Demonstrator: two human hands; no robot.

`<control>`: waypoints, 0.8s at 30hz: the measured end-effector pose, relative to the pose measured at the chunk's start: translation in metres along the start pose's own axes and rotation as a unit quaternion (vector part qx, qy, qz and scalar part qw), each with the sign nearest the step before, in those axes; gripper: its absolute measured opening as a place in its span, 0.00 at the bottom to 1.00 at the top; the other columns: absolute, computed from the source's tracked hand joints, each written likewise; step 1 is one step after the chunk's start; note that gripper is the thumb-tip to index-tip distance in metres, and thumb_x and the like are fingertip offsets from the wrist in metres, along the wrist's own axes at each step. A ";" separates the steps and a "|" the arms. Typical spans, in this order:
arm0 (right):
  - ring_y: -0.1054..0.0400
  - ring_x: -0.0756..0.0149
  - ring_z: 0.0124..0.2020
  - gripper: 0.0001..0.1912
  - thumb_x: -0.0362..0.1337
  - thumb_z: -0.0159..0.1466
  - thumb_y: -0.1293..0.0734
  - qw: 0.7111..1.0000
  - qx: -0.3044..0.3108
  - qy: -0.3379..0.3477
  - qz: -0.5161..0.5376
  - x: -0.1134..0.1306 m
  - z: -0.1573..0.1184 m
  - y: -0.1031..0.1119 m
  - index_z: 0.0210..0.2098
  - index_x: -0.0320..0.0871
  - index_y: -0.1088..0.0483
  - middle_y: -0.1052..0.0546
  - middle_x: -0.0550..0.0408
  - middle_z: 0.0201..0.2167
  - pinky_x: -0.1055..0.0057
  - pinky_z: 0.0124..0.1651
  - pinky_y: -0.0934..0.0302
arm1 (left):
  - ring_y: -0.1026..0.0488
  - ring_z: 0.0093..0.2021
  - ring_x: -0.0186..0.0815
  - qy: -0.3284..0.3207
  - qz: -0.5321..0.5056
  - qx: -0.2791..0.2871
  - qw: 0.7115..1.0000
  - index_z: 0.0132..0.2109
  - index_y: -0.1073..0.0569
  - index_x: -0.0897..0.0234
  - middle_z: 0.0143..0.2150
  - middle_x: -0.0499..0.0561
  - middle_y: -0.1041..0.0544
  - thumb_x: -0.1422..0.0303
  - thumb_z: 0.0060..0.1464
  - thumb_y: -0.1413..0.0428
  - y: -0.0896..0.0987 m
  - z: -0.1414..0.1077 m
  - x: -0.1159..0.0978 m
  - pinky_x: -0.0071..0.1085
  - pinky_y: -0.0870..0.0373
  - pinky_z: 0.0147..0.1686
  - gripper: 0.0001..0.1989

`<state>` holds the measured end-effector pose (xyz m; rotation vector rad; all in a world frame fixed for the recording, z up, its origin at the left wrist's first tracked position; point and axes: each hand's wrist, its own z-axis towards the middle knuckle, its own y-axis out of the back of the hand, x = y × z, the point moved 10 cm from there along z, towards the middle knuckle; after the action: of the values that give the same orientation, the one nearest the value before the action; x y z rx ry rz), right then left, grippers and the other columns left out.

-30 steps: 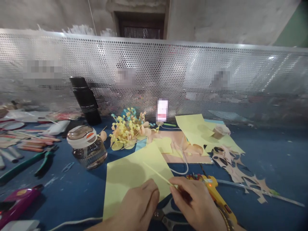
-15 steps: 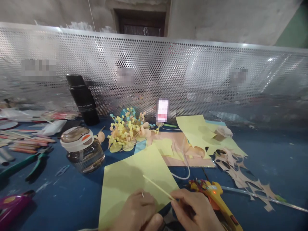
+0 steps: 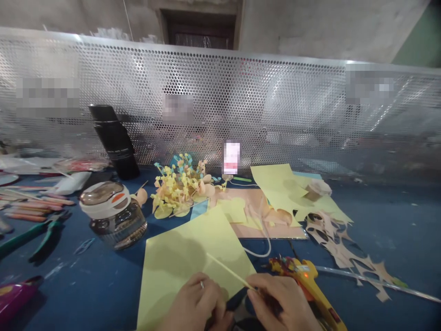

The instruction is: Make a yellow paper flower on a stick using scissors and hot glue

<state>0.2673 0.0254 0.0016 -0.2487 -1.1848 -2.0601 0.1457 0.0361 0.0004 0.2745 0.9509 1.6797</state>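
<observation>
The right hand point(image 3: 284, 303) pinches the end of a thin pale stick point(image 3: 229, 270), which points up-left over a yellow paper sheet point(image 3: 186, 262); the left hand point(image 3: 195, 301) curls nearby, its grip unclear.

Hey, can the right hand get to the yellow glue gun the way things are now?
Probably yes. The right hand sits right beside the yellow glue gun with nothing between them, though it is pinching a thin stick and would likely need to let go first.
</observation>
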 end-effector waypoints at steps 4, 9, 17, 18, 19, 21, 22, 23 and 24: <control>0.26 0.68 0.21 0.09 0.36 0.64 0.40 1.000 -0.010 -0.004 -0.006 0.002 0.000 0.003 0.35 0.46 0.27 0.21 0.57 0.22 0.79 0.22 0.36 | 0.36 0.17 0.28 -0.057 0.041 -0.022 0.997 0.23 0.40 0.60 0.16 0.40 0.32 0.73 0.55 0.52 -0.007 -0.005 -0.004 0.28 0.38 0.26 0.13; 0.27 0.67 0.20 0.10 0.37 0.65 0.40 1.000 -0.012 -0.003 -0.015 0.006 0.001 0.005 0.35 0.46 0.26 0.21 0.56 0.22 0.77 0.24 0.35 | 0.38 0.18 0.29 -0.072 0.043 -0.031 0.996 0.20 0.39 0.61 0.16 0.43 0.34 0.69 0.59 0.57 -0.007 -0.005 -0.006 0.28 0.37 0.27 0.19; 0.26 0.67 0.21 0.10 0.37 0.65 0.40 1.000 -0.006 0.001 -0.010 0.007 0.002 0.005 0.35 0.45 0.27 0.21 0.56 0.21 0.78 0.23 0.35 | 0.39 0.17 0.29 -0.095 0.014 -0.012 0.995 0.22 0.39 0.61 0.14 0.43 0.35 0.67 0.66 0.65 -0.010 -0.007 -0.007 0.28 0.37 0.30 0.24; 0.26 0.67 0.21 0.10 0.37 0.65 0.40 1.000 -0.004 0.002 -0.009 0.007 0.002 0.004 0.35 0.46 0.27 0.21 0.57 0.21 0.78 0.23 0.35 | 0.39 0.17 0.29 -0.093 0.006 -0.019 0.995 0.22 0.39 0.61 0.15 0.43 0.35 0.67 0.66 0.66 -0.008 -0.007 -0.006 0.29 0.37 0.30 0.24; 0.26 0.67 0.20 0.10 0.37 0.65 0.40 1.000 -0.003 0.003 -0.009 0.008 0.002 0.004 0.35 0.46 0.27 0.21 0.57 0.21 0.78 0.23 0.35 | 0.39 0.17 0.29 -0.088 0.000 -0.023 0.996 0.23 0.39 0.61 0.15 0.43 0.35 0.67 0.66 0.66 -0.007 -0.007 -0.005 0.29 0.37 0.30 0.23; 0.27 0.67 0.20 0.10 0.37 0.65 0.40 1.000 -0.005 0.004 -0.010 0.008 0.002 0.004 0.34 0.46 0.27 0.22 0.57 0.20 0.78 0.23 0.35 | 0.37 0.18 0.29 -0.070 -0.002 -0.010 0.997 0.24 0.39 0.60 0.16 0.43 0.33 0.67 0.66 0.67 -0.007 -0.006 -0.002 0.29 0.37 0.30 0.22; 0.27 0.68 0.20 0.10 0.37 0.65 0.40 1.000 -0.007 0.003 -0.010 0.008 0.002 0.005 0.34 0.45 0.27 0.22 0.57 0.20 0.78 0.23 0.35 | 0.35 0.18 0.29 -0.061 -0.001 0.001 0.998 0.25 0.39 0.60 0.17 0.43 0.32 0.67 0.66 0.67 -0.007 -0.005 -0.002 0.28 0.37 0.30 0.22; 0.26 0.68 0.20 0.11 0.37 0.65 0.40 1.000 -0.010 0.002 -0.010 0.008 0.002 0.005 0.34 0.45 0.27 0.21 0.56 0.21 0.79 0.23 0.35 | 0.34 0.19 0.29 -0.054 -0.002 0.011 0.998 0.26 0.39 0.60 0.18 0.44 0.31 0.66 0.66 0.67 -0.006 -0.004 -0.002 0.28 0.37 0.30 0.22; 0.26 0.68 0.21 0.11 0.37 0.65 0.40 1.000 -0.013 0.001 -0.009 0.008 0.002 0.006 0.34 0.45 0.26 0.21 0.56 0.22 0.79 0.23 0.35 | 0.34 0.20 0.30 -0.049 -0.005 0.022 0.999 0.27 0.39 0.60 0.19 0.44 0.30 0.66 0.66 0.68 -0.005 -0.004 -0.002 0.28 0.36 0.30 0.21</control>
<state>0.2648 0.0209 0.0107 -0.2480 -1.1638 -2.0919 0.1480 0.0327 -0.0050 0.3767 0.9155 1.6227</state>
